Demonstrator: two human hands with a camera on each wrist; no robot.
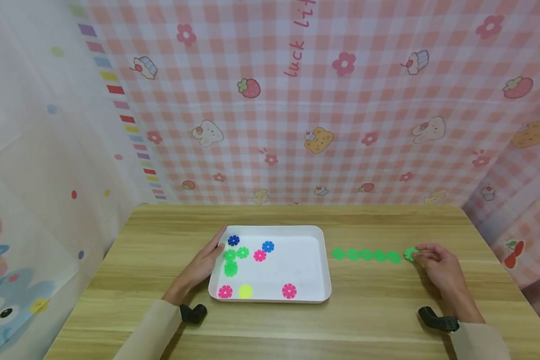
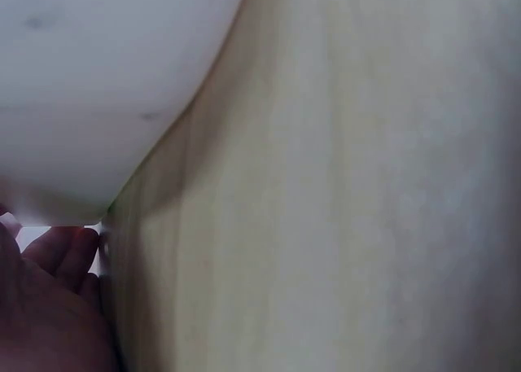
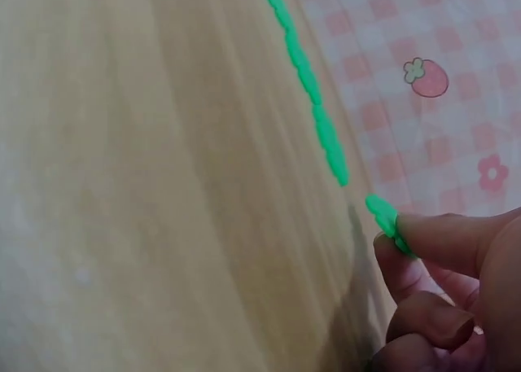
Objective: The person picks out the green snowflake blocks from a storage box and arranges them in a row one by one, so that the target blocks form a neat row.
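A white tray [image 1: 297,270] lies on the table with several notched plastic discs in it. My left hand [image 1: 202,265] grips the tray's left rim, thumb over the edge and fingers along the outside. The left wrist view shows those fingers [image 2: 69,254] beside the tray wall [image 2: 106,79]. Between thumb and fingertips my right hand [image 1: 443,270] pinches a green notched disc [image 3: 381,212]. This disc is just past the right end of a row of green discs [image 1: 366,255], with a small gap between. Whether the discs in the row are joined, I cannot tell.
Inside the tray are green discs [image 1: 231,269], pink discs [image 1: 289,291], blue discs [image 1: 268,246] and a yellow disc [image 1: 245,291]. The wooden table [image 1: 364,325] ends at a checked pink curtain [image 1: 270,115] behind.
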